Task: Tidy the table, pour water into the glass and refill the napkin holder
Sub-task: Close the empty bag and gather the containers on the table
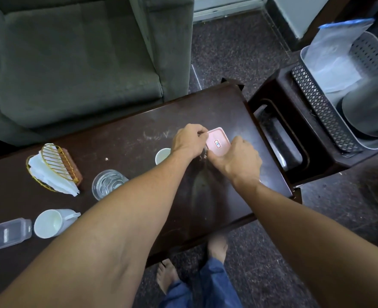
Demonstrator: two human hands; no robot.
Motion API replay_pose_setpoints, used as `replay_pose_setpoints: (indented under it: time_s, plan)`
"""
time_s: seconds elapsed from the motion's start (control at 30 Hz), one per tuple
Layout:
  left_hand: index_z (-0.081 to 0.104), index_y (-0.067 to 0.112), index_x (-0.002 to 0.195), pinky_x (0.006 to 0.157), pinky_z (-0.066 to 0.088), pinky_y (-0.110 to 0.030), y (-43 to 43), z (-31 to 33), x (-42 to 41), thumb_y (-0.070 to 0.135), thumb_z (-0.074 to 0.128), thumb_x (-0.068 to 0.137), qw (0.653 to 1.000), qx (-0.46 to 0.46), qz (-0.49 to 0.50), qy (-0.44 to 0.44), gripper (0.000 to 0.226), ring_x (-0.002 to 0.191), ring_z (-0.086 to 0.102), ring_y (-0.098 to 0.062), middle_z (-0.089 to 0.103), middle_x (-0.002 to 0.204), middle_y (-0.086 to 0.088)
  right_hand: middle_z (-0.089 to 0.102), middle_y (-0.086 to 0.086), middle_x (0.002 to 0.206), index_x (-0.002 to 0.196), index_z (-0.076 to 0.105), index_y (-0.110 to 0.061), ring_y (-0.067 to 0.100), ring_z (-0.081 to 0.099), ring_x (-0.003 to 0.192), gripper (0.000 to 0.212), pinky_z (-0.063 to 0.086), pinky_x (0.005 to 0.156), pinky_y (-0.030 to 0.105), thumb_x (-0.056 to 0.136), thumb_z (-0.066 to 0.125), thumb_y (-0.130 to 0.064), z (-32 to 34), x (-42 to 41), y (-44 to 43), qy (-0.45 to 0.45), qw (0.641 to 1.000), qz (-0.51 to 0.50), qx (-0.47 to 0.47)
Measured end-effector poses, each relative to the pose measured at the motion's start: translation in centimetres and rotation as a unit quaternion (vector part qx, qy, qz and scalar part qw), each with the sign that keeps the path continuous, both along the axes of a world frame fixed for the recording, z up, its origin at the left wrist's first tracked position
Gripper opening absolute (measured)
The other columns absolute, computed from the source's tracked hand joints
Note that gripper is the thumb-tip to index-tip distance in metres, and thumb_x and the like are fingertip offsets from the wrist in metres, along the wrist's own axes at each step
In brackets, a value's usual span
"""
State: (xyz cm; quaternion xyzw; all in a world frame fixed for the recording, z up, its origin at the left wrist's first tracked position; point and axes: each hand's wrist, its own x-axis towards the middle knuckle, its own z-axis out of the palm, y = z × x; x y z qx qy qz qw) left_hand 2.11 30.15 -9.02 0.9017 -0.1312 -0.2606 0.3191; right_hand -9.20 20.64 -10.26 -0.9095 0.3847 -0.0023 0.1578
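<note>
Head view. Both hands meet over the right part of the bench [128,138], on a small pink container [218,143] with a labelled lid.

The left hand [190,141] is at the container's far-left corner. Its fingers [202,132] are curled and pinch the lid's edge. The right hand [237,161] wraps the near-right side, with fingers curled round the rim. Judgement: one hand steadies the body while the other works the lid, pressing it shut or prising it off. Which of the two cannot be told.

The container sits low over the bench; contact underneath is hidden by the hands.

A small white cup [162,155] stands just beside the left wrist, close enough to be knocked.

The glass [108,184] stands upright further left, well apart from the hands, and appears to hold water. The napkin holder [54,167], at the far-left side, holds white napkins that spill out at its near end.

A white mug [50,223] lies tipped on its side at the near-left edge, just beside a clear lidded box [8,234]. Judgement: tidying is unfinished.

A grey basket [330,121] on the side stand to the right is a likely destination.
</note>
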Motion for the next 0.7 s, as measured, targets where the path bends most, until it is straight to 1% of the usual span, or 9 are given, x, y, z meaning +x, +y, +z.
replay_pose_setpoints:
  time_s: [0.13,0.2,0.3,0.43,0.5,0.57,0.6,0.63,0.7]
  plan:
    - [0.078,0.029,0.112,0.094,0.048,-0.031,-0.8,-1.1,1.0,0.026,0.062,0.096,0.998,0.033,-0.042,-0.025,0.023,0.116,0.064,-0.025,0.075,0.118,0.002,0.067,0.006,0.103,0.103,0.06,-0.014,0.032,0.068,0.093,0.071,0.039,0.067,0.035,0.074,0.064,-0.078,-1.5,0.6,0.6,0.015,0.999,-0.033,0.014]
    - [0.079,0.028,0.111,0.094,0.047,-0.031,-1.0,-1.7,1.4,0.025,0.063,0.095,0.996,0.048,-0.053,-0.044,0.022,0.115,0.063,-0.025,0.074,0.119,0.0,0.067,0.006,0.102,0.103,0.061,-0.014,0.032,0.068,0.091,0.067,0.038,0.066,0.035,0.074,0.066,-0.074,-2.2,1.1,0.7,0.025,0.999,-0.038,0.012]
    - [0.079,0.028,0.109,0.093,0.049,-0.033,-1.0,-2.6,2.0,0.024,0.064,0.095,0.995,0.051,-0.056,-0.057,0.021,0.112,0.064,-0.025,0.074,0.115,-0.002,0.067,0.007,0.101,0.102,0.06,-0.013,0.032,0.068,0.09,0.063,0.037,0.065,0.035,0.075,0.068,-0.071,-3.2,1.9,0.6,0.026,0.999,-0.026,0.0]
    - [0.078,0.03,0.109,0.091,0.052,-0.034,-1.0,-3.5,2.4,0.027,0.063,0.094,0.996,0.037,-0.055,-0.054,0.021,0.108,0.067,-0.027,0.078,0.11,0.0,0.067,0.008,0.098,0.099,0.06,-0.013,0.034,0.069,0.087,0.062,0.037,0.064,0.035,0.077,0.065,-0.07,-3.8,2.5,0.1,0.022,1.0,-0.012,-0.017]
    - [0.074,0.031,0.109,0.087,0.051,-0.03,-0.9,-3.9,2.4,0.026,0.063,0.093,0.997,0.022,-0.045,-0.063,0.02,0.103,0.068,-0.025,0.078,0.103,0.004,0.066,0.008,0.095,0.098,0.06,-0.013,0.033,0.068,0.083,0.062,0.036,0.062,0.034,0.076,0.065,-0.071,-3.9,2.6,0.0,0.021,0.999,-0.003,-0.028]
    - [0.069,0.031,0.111,0.083,0.045,-0.026,-0.8,-4.0,2.4,0.025,0.063,0.091,0.997,0.012,-0.031,-0.069,0.022,0.101,0.068,-0.024,0.078,0.095,0.008,0.066,0.007,0.094,0.098,0.061,-0.013,0.032,0.068,0.081,0.062,0.035,0.061,0.034,0.076,0.064,-0.072,-4.0,2.6,-0.1,0.022,0.999,0.006,-0.039]
    - [0.068,0.031,0.115,0.085,0.045,-0.026,-0.8,-4.0,2.4,0.026,0.062,0.091,0.997,0.013,-0.034,-0.071,0.025,0.103,0.068,-0.025,0.079,0.095,0.009,0.066,0.007,0.094,0.098,0.061,-0.013,0.032,0.068,0.08,0.063,0.034,0.06,0.034,0.077,0.064,-0.072,-4.0,2.7,-0.2,0.022,0.999,0.009,-0.043]
    - [0.069,0.032,0.121,0.09,0.047,-0.029,-0.7,-3.9,2.6,0.027,0.061,0.093,0.996,0.018,-0.042,-0.071,0.029,0.107,0.068,-0.026,0.079,0.1,0.008,0.066,0.007,0.094,0.098,0.061,-0.013,0.032,0.068,0.079,0.064,0.034,0.06,0.034,0.077,0.063,-0.073,-3.9,2.7,-0.3,0.021,0.999,0.012,-0.045]
    - [0.07,0.032,0.127,0.099,0.049,-0.035,-0.8,-3.9,2.9,0.031,0.059,0.097,0.995,0.036,-0.065,-0.073,0.032,0.113,0.067,-0.029,0.078,0.112,0.002,0.065,0.007,0.093,0.097,0.061,-0.013,0.033,0.068,0.077,0.065,0.032,0.059,0.033,0.077,0.062,-0.075,-3.9,2.8,-0.4,0.019,0.998,0.016,-0.052]
